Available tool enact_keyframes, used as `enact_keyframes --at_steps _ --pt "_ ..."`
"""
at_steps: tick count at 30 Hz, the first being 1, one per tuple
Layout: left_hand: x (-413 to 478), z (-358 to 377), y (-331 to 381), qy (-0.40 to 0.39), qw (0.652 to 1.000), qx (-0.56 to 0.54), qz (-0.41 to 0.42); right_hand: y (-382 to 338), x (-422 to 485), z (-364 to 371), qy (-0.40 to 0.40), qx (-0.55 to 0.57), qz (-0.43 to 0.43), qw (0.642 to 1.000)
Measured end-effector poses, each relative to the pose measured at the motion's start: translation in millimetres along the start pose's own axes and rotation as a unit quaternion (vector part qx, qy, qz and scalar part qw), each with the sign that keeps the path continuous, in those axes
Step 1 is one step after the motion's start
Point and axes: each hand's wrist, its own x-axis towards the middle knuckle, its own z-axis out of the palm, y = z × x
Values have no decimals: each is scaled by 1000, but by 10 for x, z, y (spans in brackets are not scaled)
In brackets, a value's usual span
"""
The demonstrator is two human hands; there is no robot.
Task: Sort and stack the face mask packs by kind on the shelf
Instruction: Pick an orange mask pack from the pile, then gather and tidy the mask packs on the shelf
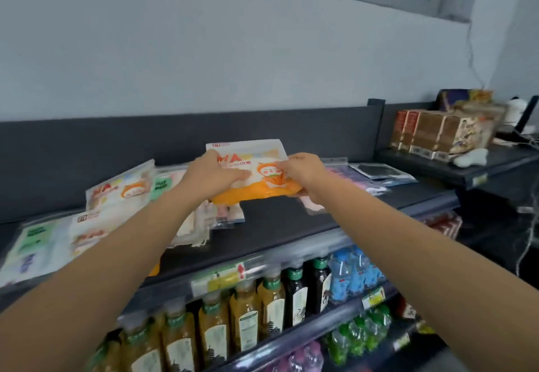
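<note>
Orange along its near edge and white above, with a cartoon figure printed on it, the mask pack [259, 167] was held in both your hands over the middle of the dark shelf [280, 225], with its printed face turned up toward you. Your left hand [211, 177] lay on the left part of the pack, and its fingers [239, 174] were stretched almost straight across the front. The thumb was hidden, so I cannot tell how it closed underneath. Your right hand [303, 174] gripped the right edge, with the fingers curled onto the front just beside the cartoon figure.

Under the pack and your left wrist lay a loose pile of packs [224, 215] with pinkish contents, resting on the shelf. Farther left, a second orange pack [119, 193] of the same print leaned toward the back panel, and a green-labelled pack [163, 185] was just beside it. At the near left end lay a pale green pack [32, 243] and a blurred white pack [90, 225] next to it. To the right of your right hand lay a pink-purple pack [347, 177], and beyond it a clear pack with black masks [376, 171].

Below the shelf stood a row of yellow drink bottles [215, 331], then dark bottles [297, 293], then blue bottles [353, 272]. On a separate shelf at the far right stood brown boxes [437, 134].
</note>
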Motion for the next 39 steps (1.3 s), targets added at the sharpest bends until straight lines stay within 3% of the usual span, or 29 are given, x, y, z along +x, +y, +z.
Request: enact_keyframes --at_steps 4,8,13,18,22,25,29,31,34,36,39 --pt "209 672 259 10 1000 16 -12 338 414 -509 17 -68 -4 998" --pt "469 1205 177 24 996 58 -58 650 790 -708 -32 -90 -4 995" --pt "703 1468 10 42 986 122 -105 886 1189 -528 -66 -142 -41 987" --pt "765 1494 9 56 981 160 -93 967 1377 -266 -61 -198 -97 974" --pt "615 1271 140 57 994 78 -54 801 1306 -129 -35 -220 -164 961" --pt "479 908 205 81 996 8 -30 559 1147 73 -32 -172 -226 958" --pt "313 239 -50 136 988 66 -44 253 775 553 -67 -108 -264 956" --pt "217 -79 -299 132 978 121 -102 135 580 869 -104 -111 -241 959" --pt "52 -447 -632 85 960 155 -215 0 357 1315 -158 -209 -176 949" --pt "-20 -604 -786 54 961 103 -253 -83 261 1525 -149 -250 -129 948" --pt "-55 -711 -962 37 968 -4 -248 -162 178 1746 -147 -222 -75 961"
